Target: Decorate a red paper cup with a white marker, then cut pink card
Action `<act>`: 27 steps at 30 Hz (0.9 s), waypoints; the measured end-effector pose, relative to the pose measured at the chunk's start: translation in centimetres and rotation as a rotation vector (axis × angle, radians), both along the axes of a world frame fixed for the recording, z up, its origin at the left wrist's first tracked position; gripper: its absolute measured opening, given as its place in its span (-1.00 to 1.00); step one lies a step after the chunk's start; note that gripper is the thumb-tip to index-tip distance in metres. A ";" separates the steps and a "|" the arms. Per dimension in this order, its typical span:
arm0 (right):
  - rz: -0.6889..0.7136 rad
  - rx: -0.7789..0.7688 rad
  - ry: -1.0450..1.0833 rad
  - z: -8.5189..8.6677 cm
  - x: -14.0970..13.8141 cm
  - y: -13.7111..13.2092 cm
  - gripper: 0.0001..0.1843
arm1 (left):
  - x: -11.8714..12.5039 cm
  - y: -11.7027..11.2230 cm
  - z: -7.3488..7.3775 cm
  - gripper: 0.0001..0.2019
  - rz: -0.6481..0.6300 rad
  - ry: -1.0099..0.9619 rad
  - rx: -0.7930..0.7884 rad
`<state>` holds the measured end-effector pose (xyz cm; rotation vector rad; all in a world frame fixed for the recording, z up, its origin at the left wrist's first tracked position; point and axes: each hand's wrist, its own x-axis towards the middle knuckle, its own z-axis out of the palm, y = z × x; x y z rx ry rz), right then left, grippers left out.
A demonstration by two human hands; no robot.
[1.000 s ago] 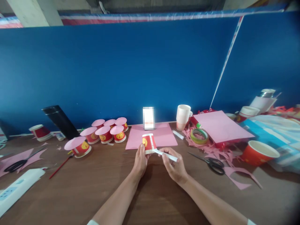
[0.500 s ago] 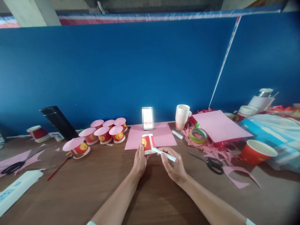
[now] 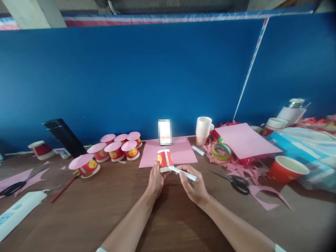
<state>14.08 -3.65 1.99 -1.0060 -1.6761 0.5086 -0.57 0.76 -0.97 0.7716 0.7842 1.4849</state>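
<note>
My left hand [image 3: 155, 180] is closed round an upside-down red paper cup [image 3: 165, 160] with a yellow emblem, held just above the brown table [image 3: 105, 210]. My right hand [image 3: 194, 185] grips a white glue stick [image 3: 183, 172], whose tip touches the cup's lower rim. Behind the cup lies a pink paper sheet [image 3: 181, 154].
Several inverted red cups with pink discs [image 3: 115, 150] stand at the left. Black scissors [image 3: 236, 182], a tape roll [image 3: 222, 151], a white cup stack [image 3: 203, 130], a second glue stick [image 3: 198, 150], pink scraps and a red cup [image 3: 287, 169] lie at the right. A power strip [image 3: 18, 211] and more scissors [image 3: 13, 187] sit far left.
The hands, cup and glue stick keep almost the same pose. The whole view has shifted slightly, with things sliding a little to the left.
</note>
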 end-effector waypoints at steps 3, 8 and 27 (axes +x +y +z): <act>-0.040 -0.011 0.008 -0.1 0.2 0.1 -0.86 | 0.1 0.1 0.2 -0.62 0.031 -0.019 -0.051; -0.049 -0.034 0.054 -0.3 0.5 0.2 -0.85 | 0.1 0.3 0.1 -0.62 0.046 -0.050 -0.086; 0.005 -0.032 0.028 0.1 0.1 -0.2 -0.85 | 0.1 -0.2 0.1 -0.59 0.000 0.068 0.004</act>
